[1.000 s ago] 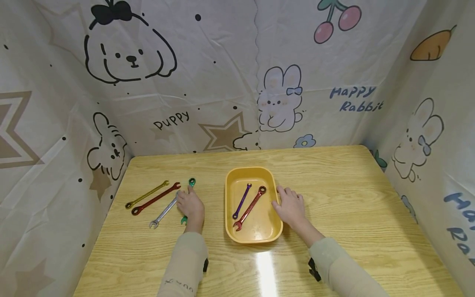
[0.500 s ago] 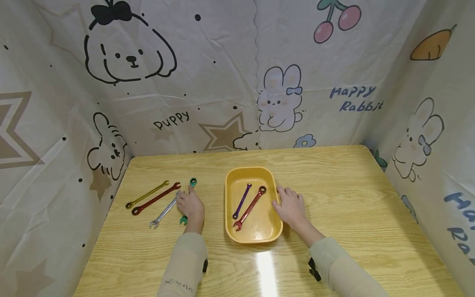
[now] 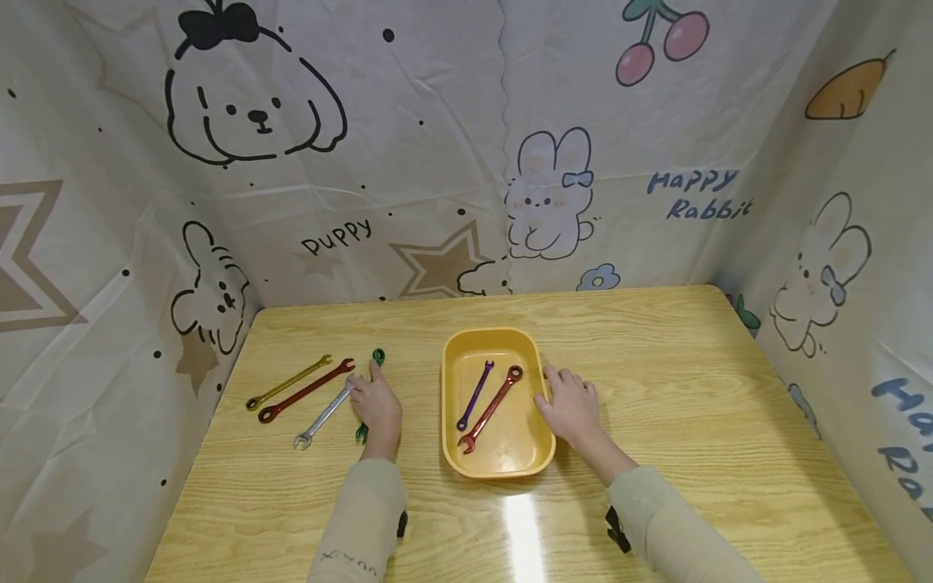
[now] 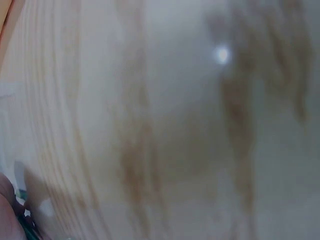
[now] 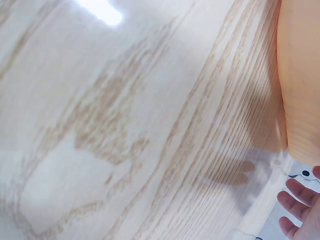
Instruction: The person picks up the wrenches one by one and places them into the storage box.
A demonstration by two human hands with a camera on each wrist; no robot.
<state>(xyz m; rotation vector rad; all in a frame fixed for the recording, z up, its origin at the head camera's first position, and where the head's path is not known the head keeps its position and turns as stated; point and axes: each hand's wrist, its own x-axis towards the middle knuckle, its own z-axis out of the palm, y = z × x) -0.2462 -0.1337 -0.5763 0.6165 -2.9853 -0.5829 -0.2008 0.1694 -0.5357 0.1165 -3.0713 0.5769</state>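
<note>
My left hand [image 3: 378, 406] grips a green wrench [image 3: 378, 356] on the table, covering its middle; both ends show past the hand. A silver wrench [image 3: 321, 419] lies just left of those fingers, its upper end close to them. At the lower left of the left wrist view, part of the hand [image 4: 8, 220] and a bit of the green wrench [image 4: 29, 229] appear. My right hand [image 3: 571, 409] rests at the right side of a yellow tray [image 3: 445, 397], thumb at the rim. The right wrist view catches its loosely extended fingers [image 5: 294, 202] near the tray wall [image 5: 302, 75].
Inside the tray lie a small purple wrench [image 3: 476, 394] and a red wrench [image 3: 492, 409]. Left of the silver one, a dark red wrench [image 3: 306, 391] and a yellow wrench [image 3: 289, 382] lie slanted on the wooden table [image 3: 656, 348]. Printed cloth walls [image 3: 437, 162] surround the table.
The green wrench has shifted and turned very slightly under my left fingers. The right hand, the tray and the other wrenches stay where they were.
</note>
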